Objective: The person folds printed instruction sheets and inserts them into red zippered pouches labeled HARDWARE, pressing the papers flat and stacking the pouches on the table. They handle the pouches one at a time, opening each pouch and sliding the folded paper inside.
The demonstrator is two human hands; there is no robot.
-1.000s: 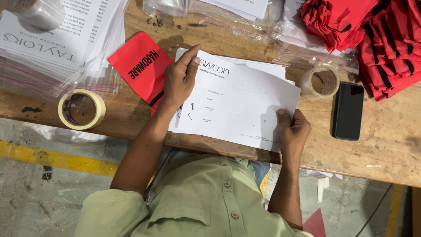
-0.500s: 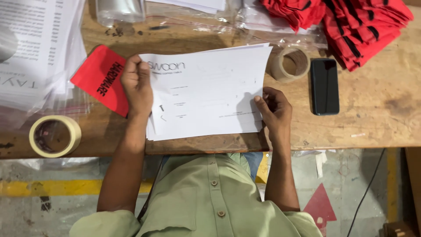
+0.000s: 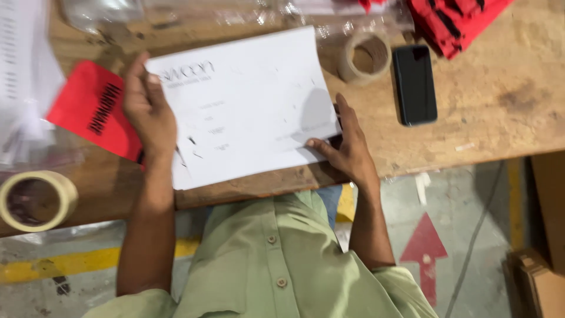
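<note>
A stack of white printed sheets (image 3: 247, 100) lies tilted on the wooden table (image 3: 500, 106) in front of me. My left hand (image 3: 150, 109) grips its left edge, thumb over the top near the printed heading. At the lower right corner, my right hand (image 3: 347, 147) holds the sheets with its fingertips on the paper. A red flat packet with black lettering (image 3: 94, 112) lies partly under the sheets beside my left hand.
A black phone (image 3: 415, 85) and a tape roll (image 3: 365, 56) lie right of the sheets. Another tape roll (image 3: 35, 200) sits at the near left edge. Red cloth pieces (image 3: 459, 20), clear plastic bags (image 3: 106, 12) and more printed paper (image 3: 23, 76) line the back. A cardboard box (image 3: 538, 282) stands on the floor.
My left hand has gone from lying flat on the sheets to gripping their left edge. The right hand stays at the lower right corner. The sheets have turned slightly.
</note>
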